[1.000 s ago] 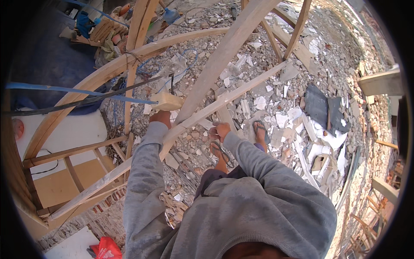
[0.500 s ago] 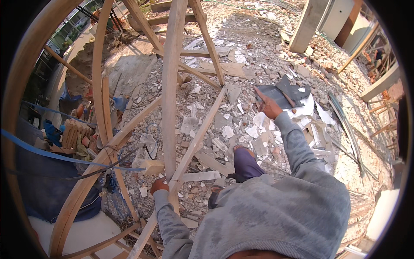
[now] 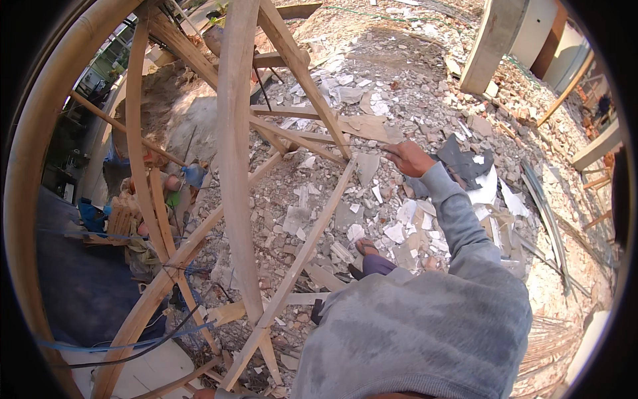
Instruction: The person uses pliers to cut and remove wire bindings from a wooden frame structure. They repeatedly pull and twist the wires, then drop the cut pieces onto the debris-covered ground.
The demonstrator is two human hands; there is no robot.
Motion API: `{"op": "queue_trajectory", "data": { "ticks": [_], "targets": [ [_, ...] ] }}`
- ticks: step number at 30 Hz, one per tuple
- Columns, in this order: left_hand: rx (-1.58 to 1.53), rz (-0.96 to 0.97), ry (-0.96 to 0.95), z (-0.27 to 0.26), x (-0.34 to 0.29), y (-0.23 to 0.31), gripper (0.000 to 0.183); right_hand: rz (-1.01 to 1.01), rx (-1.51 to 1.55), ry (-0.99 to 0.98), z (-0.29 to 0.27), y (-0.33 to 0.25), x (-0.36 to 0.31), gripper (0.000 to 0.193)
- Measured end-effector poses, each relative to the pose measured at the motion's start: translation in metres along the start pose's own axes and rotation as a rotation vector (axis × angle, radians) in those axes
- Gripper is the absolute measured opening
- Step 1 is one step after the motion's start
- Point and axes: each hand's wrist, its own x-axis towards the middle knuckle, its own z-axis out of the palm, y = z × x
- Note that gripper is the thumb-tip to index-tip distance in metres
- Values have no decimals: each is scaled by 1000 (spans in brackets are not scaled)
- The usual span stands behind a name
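Observation:
My right hand (image 3: pixel 410 159) reaches out over the rubble with its fingers curled together. A thin dark wire (image 3: pixel 367 146) runs from the fingertips left toward the slanting wooden brace (image 3: pixel 312 86), and the fingers seem pinched on it. Only a sliver of my left hand (image 3: pixel 205 394) shows at the lower edge, beside the foot of a long diagonal batten (image 3: pixel 292 272); its fingers are hidden. A thick upright timber (image 3: pixel 237 166) stands left of the batten and crosses it low down. Just beyond my right wrist lies a torn black sheet (image 3: pixel 465 161).
Broken concrete and white shards (image 3: pixel 399 229) cover the ground around my sandalled foot (image 3: pixel 365 247). Curved poles (image 3: pixel 143 319) and a blue strap (image 3: pixel 119 347) cross on the left. Long metal strips (image 3: pixel 546 216) lie at right, below a concrete post (image 3: pixel 492 53).
My right hand has gone from pointing with its index finger to curled fingers, a little left. My left hand has dropped from the post's foot to the lower edge. The view has shifted.

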Motion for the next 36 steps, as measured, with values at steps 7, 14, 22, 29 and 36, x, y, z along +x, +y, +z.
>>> {"op": "queue_trajectory", "data": {
  "ticks": [7,14,22,29,36],
  "targets": [
    [-734,32,58,-189,-86,161,64,-401,-139,-35,-60,20,145,33],
    [-1083,292,-123,-271,-108,320,36,-427,-268,-165,-89,54,222,38],
    [-1141,1055,-1253,-236,-234,378,44,270,-720,-271,-84,164,222,21],
    [-846,654,-1381,-162,-311,479,67,273,-332,258,-35,213,277,27],
    [-1192,230,-1156,-185,-322,634,82,67,103,156,27,198,343,35]
  ]
}}
